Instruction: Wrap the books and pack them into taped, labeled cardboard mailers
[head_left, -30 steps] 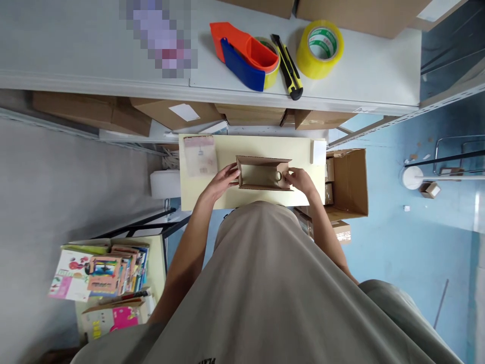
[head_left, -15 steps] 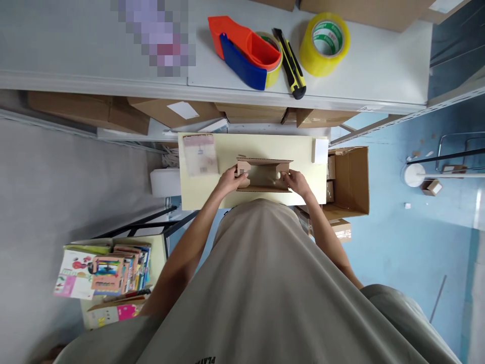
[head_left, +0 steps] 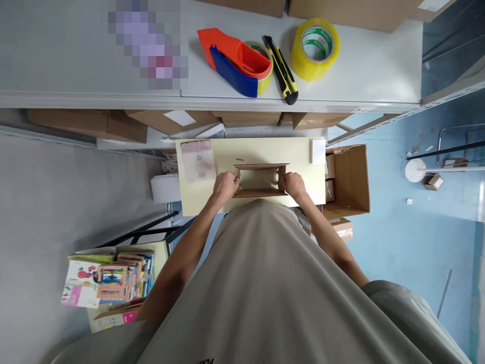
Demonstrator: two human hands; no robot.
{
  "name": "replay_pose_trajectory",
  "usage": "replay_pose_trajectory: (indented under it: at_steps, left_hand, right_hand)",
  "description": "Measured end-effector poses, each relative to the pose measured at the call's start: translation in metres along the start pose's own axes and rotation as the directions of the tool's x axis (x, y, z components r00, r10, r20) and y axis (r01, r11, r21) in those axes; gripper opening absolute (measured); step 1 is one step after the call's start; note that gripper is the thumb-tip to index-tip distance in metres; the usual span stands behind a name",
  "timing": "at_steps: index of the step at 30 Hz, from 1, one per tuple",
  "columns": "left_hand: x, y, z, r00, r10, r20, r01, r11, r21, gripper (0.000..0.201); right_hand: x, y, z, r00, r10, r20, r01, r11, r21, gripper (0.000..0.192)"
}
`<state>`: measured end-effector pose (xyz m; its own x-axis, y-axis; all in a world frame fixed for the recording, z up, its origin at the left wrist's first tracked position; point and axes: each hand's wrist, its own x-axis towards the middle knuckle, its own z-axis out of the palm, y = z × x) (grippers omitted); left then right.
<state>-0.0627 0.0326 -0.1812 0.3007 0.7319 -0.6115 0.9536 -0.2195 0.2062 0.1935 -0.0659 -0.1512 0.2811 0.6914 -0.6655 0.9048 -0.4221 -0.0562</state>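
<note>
Flaps folded in — hands [head_left: 225, 185] gripping box [head_left: 259, 181].

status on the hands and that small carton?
Left hand, right hand gripping opposite ends of small open cardboard box. Box on pale table. Nothing between.

Brown cardboard box [head_left: 259, 180]; pale yellow table [head_left: 257, 150]; orange-blue tape dispenser [head_left: 237, 63]; yellow tape roll [head_left: 314, 49].

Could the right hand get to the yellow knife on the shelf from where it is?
Probably yes: the knife lies uncovered on the shelf above the right hand, but that hand now grips the box.
</note>
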Motion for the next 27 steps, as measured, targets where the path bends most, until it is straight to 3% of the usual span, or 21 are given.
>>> replay_pose_trajectory:
  at_steps: [4,7,9,13,16,21,27]
  left_hand:
    - [0.0,-0.004,-0.004,0.998,0.058,0.039,-0.058,0.998,0.01,0.043]
    - [0.001,-0.012,-0.005,0.985,0.128,0.116,-0.12,0.99,-0.074,0.032]
    - [0.001,-0.016,-0.003,0.985,0.119,0.127,-0.107,0.989,-0.101,0.024]
    - [0.002,-0.014,0.002,0.997,0.008,0.078,-0.006,1.0,-0.028,0.018]
    - [0.002,-0.01,0.003,0.998,0.018,0.067,-0.018,1.0,0.0,0.019]
    - [-0.001,-0.002,0.002,0.998,0.038,0.047,-0.038,0.999,0.008,0.043]
    - [-0.005,-0.003,0.007,1.0,-0.002,0.009,0.002,0.998,-0.061,0.045]
  right_hand:
    - [-0.003,-0.001,-0.003,0.997,-0.043,0.068,0.045,0.999,-0.025,0.051]
    - [-0.003,0.006,-0.004,0.968,-0.144,0.206,0.144,0.99,0.015,0.038]
    - [-0.002,0.008,-0.002,0.96,-0.148,0.238,0.147,0.989,0.025,0.032]
    - [-0.001,0.008,0.007,0.98,-0.094,0.173,0.093,0.996,0.01,0.035]
    - [-0.002,0.008,0.012,0.985,-0.081,0.154,0.078,0.997,0.022,0.039]
    - [-0.003,0.006,0.014,0.996,-0.006,0.085,0.002,0.999,0.051,0.067]
    - [-0.005,0.003,0.011,0.997,0.04,0.067,-0.044,0.997,0.07,0.064]
